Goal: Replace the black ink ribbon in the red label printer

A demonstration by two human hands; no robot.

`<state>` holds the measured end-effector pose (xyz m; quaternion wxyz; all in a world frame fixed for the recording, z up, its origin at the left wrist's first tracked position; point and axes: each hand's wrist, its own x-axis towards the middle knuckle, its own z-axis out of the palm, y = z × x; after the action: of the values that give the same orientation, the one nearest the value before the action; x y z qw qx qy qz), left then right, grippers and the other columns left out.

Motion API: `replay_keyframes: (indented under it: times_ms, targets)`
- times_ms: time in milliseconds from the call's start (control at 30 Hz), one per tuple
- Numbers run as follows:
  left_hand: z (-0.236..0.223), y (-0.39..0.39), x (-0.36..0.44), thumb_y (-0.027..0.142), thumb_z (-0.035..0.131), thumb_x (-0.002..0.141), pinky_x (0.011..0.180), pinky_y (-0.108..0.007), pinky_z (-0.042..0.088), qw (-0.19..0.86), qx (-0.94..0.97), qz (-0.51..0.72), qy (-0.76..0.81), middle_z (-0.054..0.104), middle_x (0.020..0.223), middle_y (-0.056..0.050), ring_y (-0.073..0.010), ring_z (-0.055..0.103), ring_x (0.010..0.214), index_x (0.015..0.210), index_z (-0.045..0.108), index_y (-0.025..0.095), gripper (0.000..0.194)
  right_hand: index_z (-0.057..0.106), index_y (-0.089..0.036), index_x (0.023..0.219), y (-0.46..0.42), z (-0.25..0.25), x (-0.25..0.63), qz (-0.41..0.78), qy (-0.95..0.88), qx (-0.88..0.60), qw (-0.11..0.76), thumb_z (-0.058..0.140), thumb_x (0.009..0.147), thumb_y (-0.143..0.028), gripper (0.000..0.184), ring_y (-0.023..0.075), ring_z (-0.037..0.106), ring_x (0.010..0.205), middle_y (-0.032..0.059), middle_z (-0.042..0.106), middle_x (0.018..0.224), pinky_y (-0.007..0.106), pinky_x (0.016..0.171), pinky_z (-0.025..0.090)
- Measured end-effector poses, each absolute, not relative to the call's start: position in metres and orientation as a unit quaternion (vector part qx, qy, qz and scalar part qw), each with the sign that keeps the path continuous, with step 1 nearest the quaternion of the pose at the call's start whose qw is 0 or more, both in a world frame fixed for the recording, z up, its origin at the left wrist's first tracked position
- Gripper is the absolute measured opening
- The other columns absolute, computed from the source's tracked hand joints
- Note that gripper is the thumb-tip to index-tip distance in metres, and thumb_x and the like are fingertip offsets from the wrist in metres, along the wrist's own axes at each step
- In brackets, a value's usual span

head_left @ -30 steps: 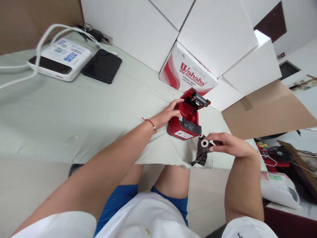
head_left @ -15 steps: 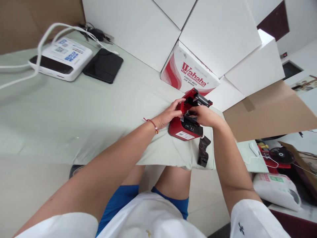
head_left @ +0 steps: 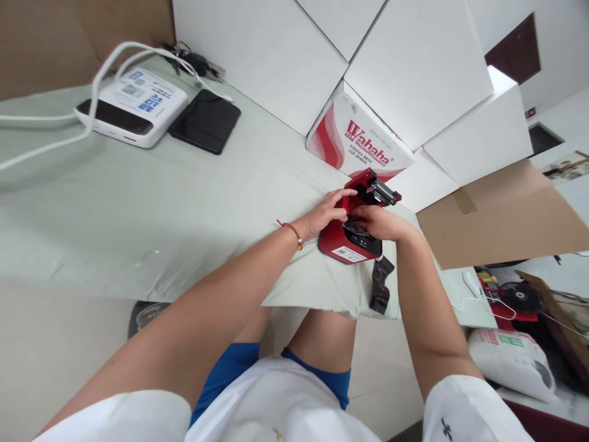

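A red and black label printer (head_left: 338,243) sits on the cloth-covered table with its lid (head_left: 378,188) raised, a dark roller on the lid. My left hand (head_left: 326,215) lies at the printer's left rim, fingers stretched out and thumb apart, reaching over the opening. From the right, my right hand (head_left: 378,221) reaches into the opening, fingers bent together on a black film strip (head_left: 355,228); its fingertips are partly hidden. A loose crumpled length of black film (head_left: 381,283) lies beside the printer near the table edge.
Behind the printer stands a Wahaba-printed carton (head_left: 354,140) among white boxes (head_left: 421,67). At the left lie a white device with cables (head_left: 138,107), a black phone (head_left: 205,121) and keys (head_left: 196,61). A cardboard flap (head_left: 501,212) rises at the right. The table's front edge is by my legs.
My left index finger has stretched further over the printer's opening. My right fingers stay inside, and the black strip there now lies lower and flatter. The view has shifted slightly.
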<state>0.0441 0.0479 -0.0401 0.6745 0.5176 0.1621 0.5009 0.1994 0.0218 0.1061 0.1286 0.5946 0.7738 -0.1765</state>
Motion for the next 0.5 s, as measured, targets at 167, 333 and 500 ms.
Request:
replay_keyframes:
  times_ms: [167,333,500]
  targets:
    - [-0.036,0.046,0.04,0.029,0.061,0.071,0.139,-0.054,0.026,0.652,0.55,0.492,0.174,0.052,0.158,-0.009,-0.035,0.038,0.162,0.133,0.072,0.027,0.063,0.081,-0.025,0.129,-0.022,0.106,0.212,-0.195,0.793,0.573,-0.066,0.058,0.106,-0.028,0.033,0.024,0.075,0.126,0.0068,0.08,0.139,0.043,0.116,0.058]
    - [-0.033,0.047,0.038,0.029,0.062,0.073,0.142,-0.053,0.019,0.615,0.595,0.478,0.2,0.052,0.158,-0.008,-0.036,0.031,0.166,0.132,0.072,0.027,0.06,0.079,-0.031,0.138,-0.076,0.094,0.225,-0.157,0.833,0.508,-0.153,0.065,0.108,-0.041,0.035,0.0259,0.067,0.145,0.0087,0.073,0.154,0.051,0.125,0.054]
    - [-0.03,0.041,0.04,0.029,0.062,0.077,0.141,-0.054,0.023,0.573,0.628,0.48,0.215,0.052,0.157,-0.01,-0.0359,0.038,0.162,0.132,0.071,0.025,0.056,0.079,-0.033,0.138,-0.098,0.077,0.244,-0.09,0.843,0.499,-0.177,0.067,0.108,-0.035,0.032,0.0268,0.066,0.148,0.0074,0.075,0.15,0.059,0.13,0.048]
